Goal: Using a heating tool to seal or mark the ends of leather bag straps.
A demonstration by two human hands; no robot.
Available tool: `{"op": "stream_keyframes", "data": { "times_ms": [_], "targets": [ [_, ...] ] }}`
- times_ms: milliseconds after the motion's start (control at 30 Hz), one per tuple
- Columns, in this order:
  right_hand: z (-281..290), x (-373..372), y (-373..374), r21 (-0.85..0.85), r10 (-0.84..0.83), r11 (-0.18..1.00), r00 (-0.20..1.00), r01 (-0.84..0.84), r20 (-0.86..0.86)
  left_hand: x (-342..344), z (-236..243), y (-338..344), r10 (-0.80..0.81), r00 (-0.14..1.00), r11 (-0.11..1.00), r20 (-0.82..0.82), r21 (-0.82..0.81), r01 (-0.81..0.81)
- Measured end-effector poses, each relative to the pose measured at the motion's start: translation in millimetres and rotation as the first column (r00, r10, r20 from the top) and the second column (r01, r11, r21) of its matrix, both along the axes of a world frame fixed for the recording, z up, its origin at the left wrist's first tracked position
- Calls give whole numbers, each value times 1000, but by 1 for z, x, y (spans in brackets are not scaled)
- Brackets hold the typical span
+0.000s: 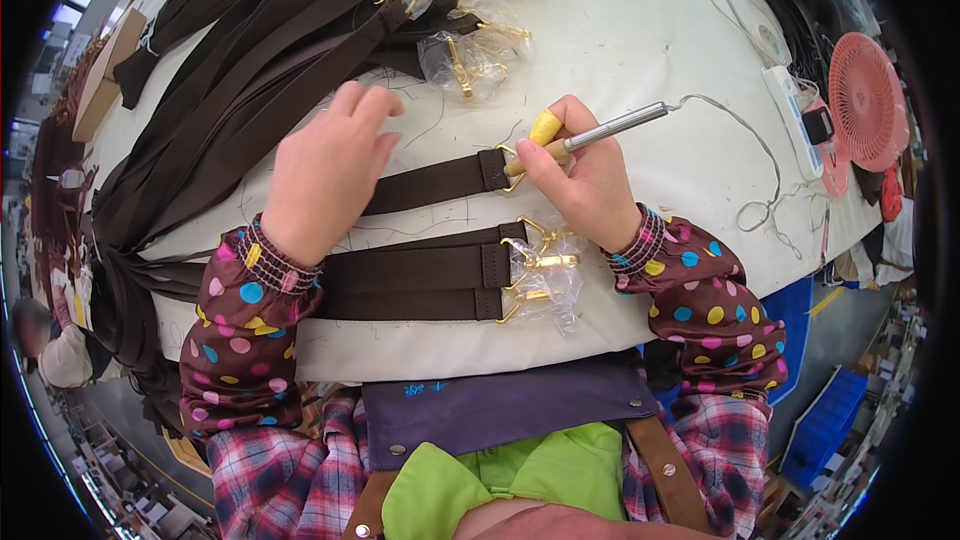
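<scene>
Lying nearest the purple apron [500, 418], overlapping dark brown straps [410, 302] carry plastic-wrapped gold clasps [550, 262]. Just beyond, 1 separate strap [430, 185] crosses the white table [690, 170], its end beside the right hand [595, 185]. That hand closes around a wired, silver-barrelled tool [630, 123], whose tan tip is at the strap's gold ring [507, 151]. The left hand [335, 170], fingers loosely curled with nothing visible in its grasp, is over the strap; I cannot tell whether they touch. Farther off lies a bundle of dark straps [230, 90], and a pink fan [868, 100] stands at the right.
</scene>
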State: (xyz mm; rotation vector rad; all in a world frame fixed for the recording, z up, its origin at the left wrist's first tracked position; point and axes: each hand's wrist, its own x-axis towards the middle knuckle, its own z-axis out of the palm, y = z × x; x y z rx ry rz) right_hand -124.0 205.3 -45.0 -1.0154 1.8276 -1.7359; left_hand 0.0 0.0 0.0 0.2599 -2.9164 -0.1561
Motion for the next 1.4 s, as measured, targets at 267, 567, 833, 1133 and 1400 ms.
{"op": "stream_keyframes", "data": {
  "times_ms": [267, 567, 833, 1133, 1400],
  "targets": [
    [5, 0, 0, 38, -22, 999, 993, 27, -119, -12, -16, 23, -379, 920, 847, 101, 439, 301],
    [-9, -4, 4, 21, -19, 1000, 1000, 19, -24, 7, 22, -1, -517, 722, 801, 460, 557, 219],
    [-4, -2, 1, 46, -23, 999, 998, 26, -66, -30, -1, 11, -460, 886, 784, 55, 493, 377],
    [-1, -3, 2, 169, 55, 985, 998, -47, -39, -56, -20, 3, -609, 786, 636, 105, 656, 405],
    [0, -2, 1, 186, 51, 982, 996, -37, -70, -61, -22, 2, -632, 758, 623, 162, 688, 373]
  ]
}}
